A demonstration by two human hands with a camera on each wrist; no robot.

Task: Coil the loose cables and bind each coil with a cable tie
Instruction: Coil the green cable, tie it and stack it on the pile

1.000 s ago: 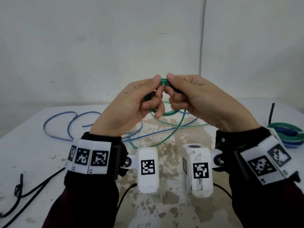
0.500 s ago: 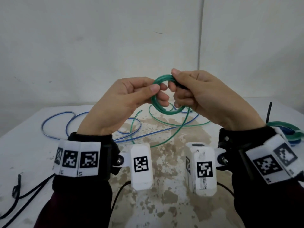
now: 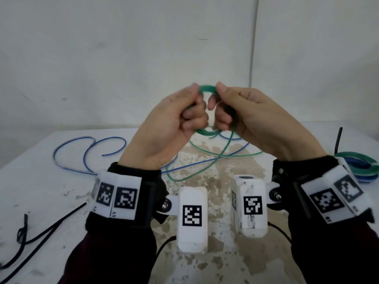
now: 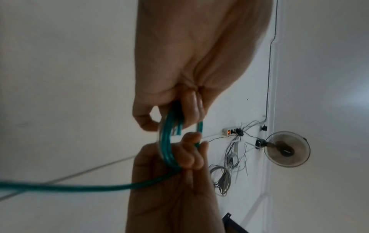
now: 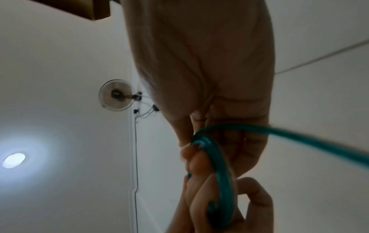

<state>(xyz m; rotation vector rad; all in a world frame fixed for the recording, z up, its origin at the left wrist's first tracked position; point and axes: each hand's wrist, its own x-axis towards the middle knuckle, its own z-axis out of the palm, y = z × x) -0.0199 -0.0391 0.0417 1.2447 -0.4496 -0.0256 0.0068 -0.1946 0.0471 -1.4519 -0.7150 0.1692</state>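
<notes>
- The left hand (image 3: 170, 124) has its fingers curled round the left side of a small green coil (image 3: 207, 90), thumb pressed on top; the coil is held up in the air above the tabletop (image 3: 41, 191).
- The right hand (image 3: 252, 119) pinches the right side of the same coil, thumb on its upper arc and fingers folded through the loop.
- The left wrist view shows several green turns lying side by side between the two hands, with one cut end poking out near the left fingers (image 4: 194, 108).
- From the coil, the uncoiled tail of the green cable (image 3: 223, 152) drops to the tabletop and crosses a loose blue cable (image 3: 86, 152).
- The step in hand looks like winding: the green cable is only partly coiled and not yet bound.
- The next move likely calls for one hand to pin the turns flat while the other draws in more tail and lays another loop.
- Black cable ties (image 3: 41, 234) lie at the near left; a finished green-and-blue bundle (image 3: 356, 165) rests at the far right.
</notes>
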